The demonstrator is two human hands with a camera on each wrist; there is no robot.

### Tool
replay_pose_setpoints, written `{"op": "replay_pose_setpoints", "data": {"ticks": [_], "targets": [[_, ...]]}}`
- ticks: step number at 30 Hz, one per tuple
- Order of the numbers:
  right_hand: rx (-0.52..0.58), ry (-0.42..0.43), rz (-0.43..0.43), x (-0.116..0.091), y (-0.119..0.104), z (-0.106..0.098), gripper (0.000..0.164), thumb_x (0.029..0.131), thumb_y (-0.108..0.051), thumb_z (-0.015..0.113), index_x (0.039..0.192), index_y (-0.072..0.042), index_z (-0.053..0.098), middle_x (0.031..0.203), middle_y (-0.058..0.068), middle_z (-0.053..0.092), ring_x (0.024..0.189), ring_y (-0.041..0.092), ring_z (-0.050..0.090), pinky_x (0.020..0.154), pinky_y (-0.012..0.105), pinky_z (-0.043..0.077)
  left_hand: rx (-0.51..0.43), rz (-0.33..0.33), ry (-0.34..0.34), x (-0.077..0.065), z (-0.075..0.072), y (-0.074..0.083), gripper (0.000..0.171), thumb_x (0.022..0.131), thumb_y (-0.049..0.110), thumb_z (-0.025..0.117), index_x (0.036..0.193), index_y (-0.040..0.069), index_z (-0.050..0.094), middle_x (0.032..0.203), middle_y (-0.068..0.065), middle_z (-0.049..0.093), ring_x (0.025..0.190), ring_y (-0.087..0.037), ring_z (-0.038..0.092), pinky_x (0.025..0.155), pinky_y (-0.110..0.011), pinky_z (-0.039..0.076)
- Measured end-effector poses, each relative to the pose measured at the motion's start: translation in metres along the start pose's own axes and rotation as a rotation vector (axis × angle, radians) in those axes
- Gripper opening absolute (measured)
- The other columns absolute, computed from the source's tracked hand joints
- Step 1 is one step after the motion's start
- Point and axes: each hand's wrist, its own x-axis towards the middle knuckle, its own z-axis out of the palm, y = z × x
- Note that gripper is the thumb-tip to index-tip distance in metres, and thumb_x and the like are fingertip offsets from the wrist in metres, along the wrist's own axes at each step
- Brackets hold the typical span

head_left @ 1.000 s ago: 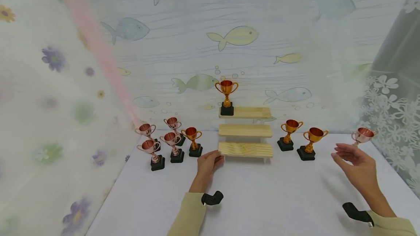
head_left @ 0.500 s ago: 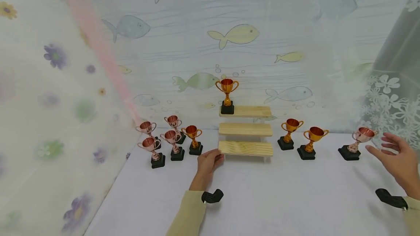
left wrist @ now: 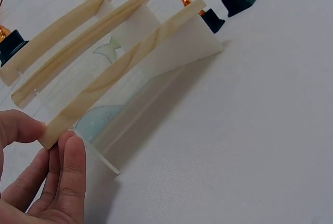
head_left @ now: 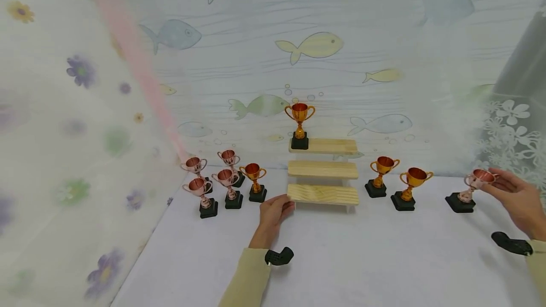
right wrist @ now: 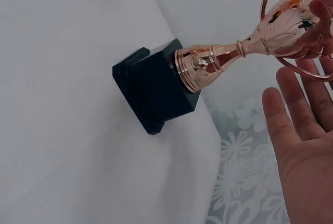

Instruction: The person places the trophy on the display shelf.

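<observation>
My left hand (head_left: 273, 212) pinches the left end of the lowest plank of a three-tier wooden display stand (head_left: 323, 194). In the left wrist view, the thumb lies on top of that plank (left wrist: 119, 70) and the fingers are beneath its end. At far right, my right hand (head_left: 518, 198) holds the cup of a rose-gold trophy (head_left: 467, 196) between thumb and fingers. Its black base (right wrist: 156, 86) appears to be on the white cloth; the right wrist view cuts off part of the cup. One gold trophy (head_left: 300, 141) stands at the left end of the top tier.
Left of the stand are several rose-gold trophies (head_left: 233, 198) and one gold trophy (head_left: 258, 193). Two more gold trophies, a rear one (head_left: 377, 187) and a front one (head_left: 403, 200), stand to its right. A fish-patterned curtain (head_left: 384, 94) hangs behind the table.
My right hand has moved right past the rose-gold trophy, then come back and taken hold of its cup. The left hand has stayed on the stand. The head view has shifted slightly.
</observation>
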Motion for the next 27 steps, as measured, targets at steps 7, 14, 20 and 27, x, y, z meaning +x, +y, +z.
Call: {"op": "replay_pose_setpoints", "data": {"ticks": [7, 14, 20, 27], "targets": [[0.095, -0.012, -0.027, -0.001, 0.003, 0.001, 0.047, 0.095, -0.002, 0.069, 0.124, -0.036, 0.056, 0.098, -0.03, 0.057, 0.085, -0.015, 0.054, 0.065, 0.0, 0.048, 0.011, -0.015, 0.0, 0.001, -0.001, 0.0, 0.034, 0.091, 0.002, 0.068, 0.122, -0.011, 0.065, 0.086, -0.009, 0.072, 0.076, -0.012, 0.071, 0.075, -0.024, 0.062], [0.033, 0.021, -0.02, -0.004, 0.001, 0.007, 0.044, 0.095, -0.002, 0.068, 0.117, -0.038, 0.055, 0.096, -0.03, 0.055, 0.084, -0.014, 0.052, 0.065, 0.0, 0.047, 0.021, -0.023, -0.005, 0.001, -0.002, 0.0, 0.033, 0.092, 0.004, 0.069, 0.122, -0.01, 0.066, 0.088, -0.009, 0.072, 0.077, -0.012, 0.071, 0.075, -0.024, 0.062], [0.003, 0.061, -0.001, -0.005, -0.001, 0.009, 0.038, 0.095, -0.005, 0.07, 0.107, -0.038, 0.057, 0.093, -0.029, 0.054, 0.083, -0.011, 0.051, 0.064, -0.001, 0.046, 0.025, -0.03, -0.014, 0.002, -0.003, 0.0, 0.033, 0.092, 0.004, 0.069, 0.123, -0.009, 0.067, 0.087, -0.009, 0.072, 0.077, -0.012, 0.07, 0.076, -0.023, 0.062], [0.031, 0.123, 0.023, -0.008, -0.008, 0.014, 0.036, 0.093, -0.005, 0.071, 0.106, -0.035, 0.057, 0.094, -0.027, 0.054, 0.083, -0.01, 0.05, 0.065, -0.002, 0.043, 0.008, -0.043, -0.011, 0.004, -0.004, -0.001, 0.034, 0.091, 0.003, 0.07, 0.123, -0.009, 0.067, 0.087, -0.009, 0.072, 0.077, -0.012, 0.071, 0.077, -0.025, 0.062]]}}
